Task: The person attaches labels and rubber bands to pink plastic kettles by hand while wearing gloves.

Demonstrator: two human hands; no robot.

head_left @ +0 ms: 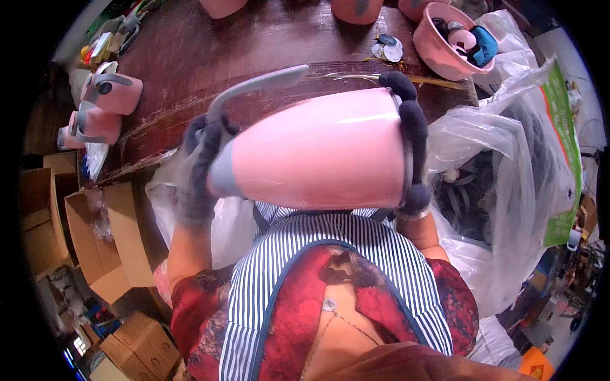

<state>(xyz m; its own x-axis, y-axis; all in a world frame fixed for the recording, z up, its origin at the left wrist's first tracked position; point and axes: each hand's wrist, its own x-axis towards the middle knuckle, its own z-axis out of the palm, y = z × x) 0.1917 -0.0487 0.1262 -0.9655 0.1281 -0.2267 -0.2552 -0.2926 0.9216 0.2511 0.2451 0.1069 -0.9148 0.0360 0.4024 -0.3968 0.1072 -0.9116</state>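
Observation:
A pink thermal jug (318, 149) with a grey spout and a long grey handle lies sideways between my two gloved hands, in front of my striped apron. My left hand (206, 149), in a dark glove and smeared by motion, grips the grey spout end near the root of the handle. Against the wide base end, my right hand (413, 140) is pressed with its dark-gloved fingers curled round the rim. The jug's handle points up and away from me. The palm sides of both hands are hidden.
A dark red wooden table (241, 38) lies ahead. Pink jugs (111, 94) stand at its left edge, more at the back. A pink basin (438, 54) of small parts and some round tags (387, 49) sit at right. Plastic bags (508, 146) and open cartons (105, 235) flank me.

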